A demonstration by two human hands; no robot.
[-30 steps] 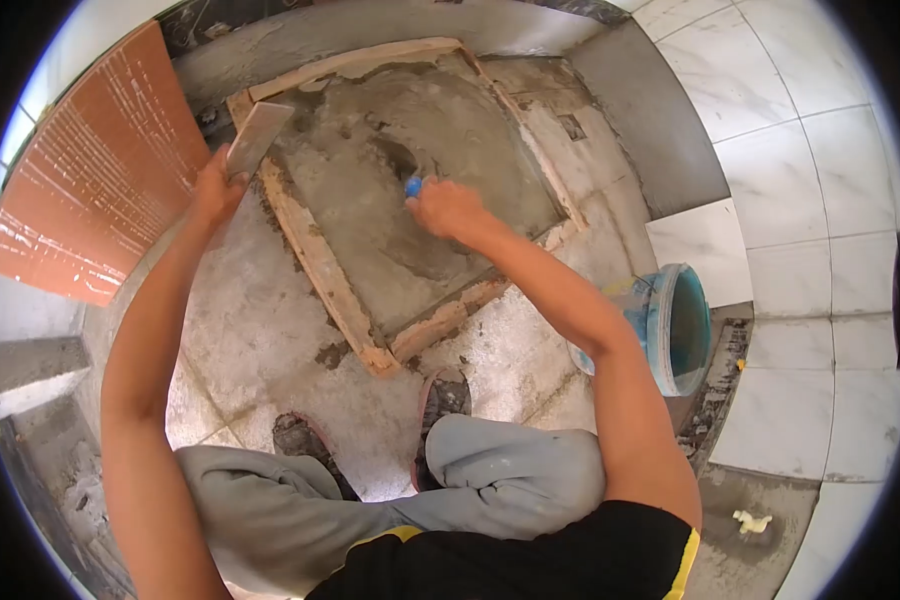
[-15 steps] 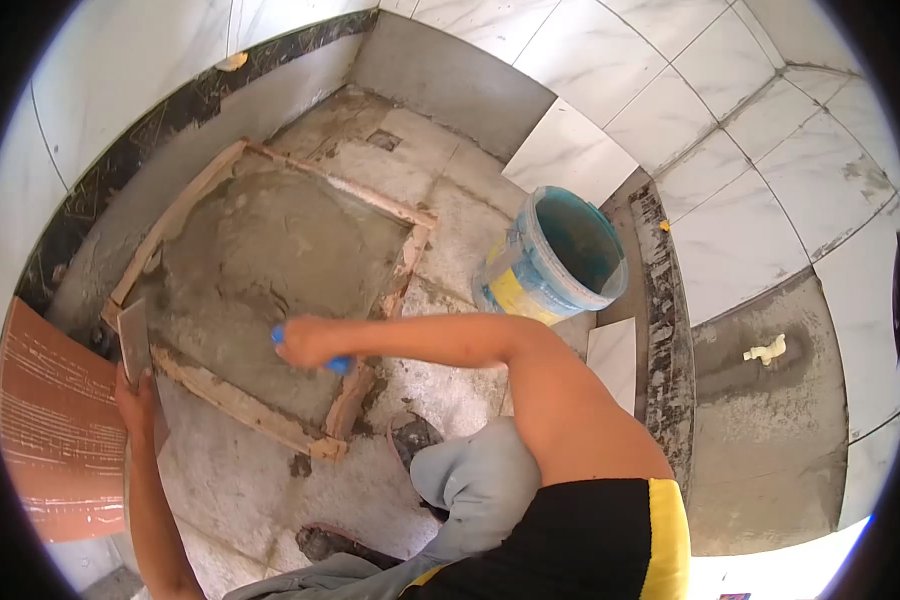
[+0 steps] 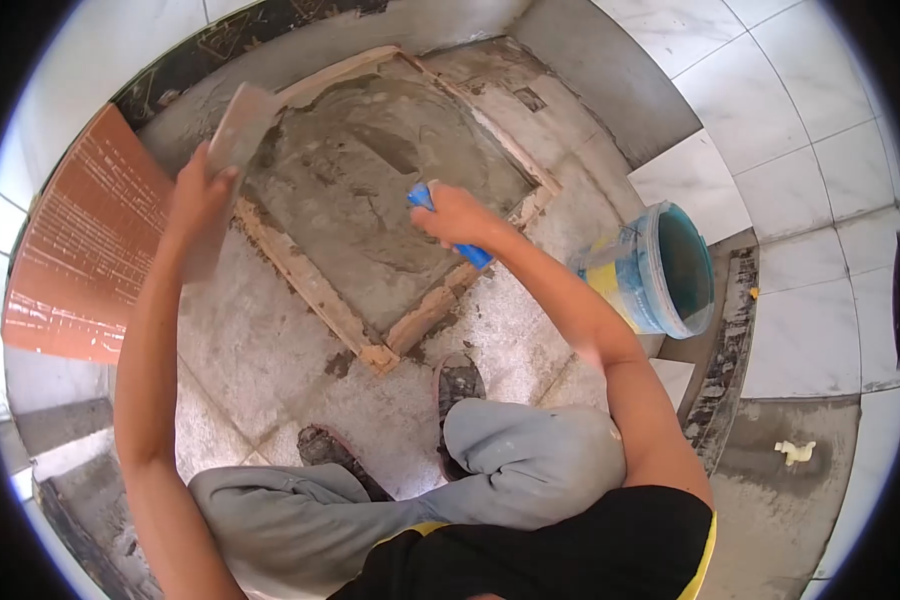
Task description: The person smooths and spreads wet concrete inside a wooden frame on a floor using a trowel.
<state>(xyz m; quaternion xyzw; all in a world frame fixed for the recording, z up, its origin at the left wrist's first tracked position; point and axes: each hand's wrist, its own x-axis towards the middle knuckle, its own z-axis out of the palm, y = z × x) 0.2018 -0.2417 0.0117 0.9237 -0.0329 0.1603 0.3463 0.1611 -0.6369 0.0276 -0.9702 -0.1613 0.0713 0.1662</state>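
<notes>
My right hand (image 3: 452, 218) is closed round the blue handle of a trowel (image 3: 473, 256), above the wet mortar bed (image 3: 340, 180). A dark flat shape ahead of the handle may be its blade; it blends with the mortar. My left hand (image 3: 200, 190) grips a thin pale flat piece (image 3: 240, 125), perhaps a tile strip, tilted upright and blurred by motion. It is held beside the left edge of the mortar. A wooden frame (image 3: 305, 285) surrounds the bed, its strips smeared with mortar.
A large tile (image 3: 90, 240), brown back showing, leans at the left wall. The blue bucket (image 3: 660, 270) stands on the right. My shoes (image 3: 457, 400) are near the frame's front corner. A pale pipe fitting (image 3: 795, 453) juts from the right wall.
My view has turned, shifting the scene right and up. My left hand has lifted with the pale piece from the frame's left corner. The trowel is still in my right hand.
</notes>
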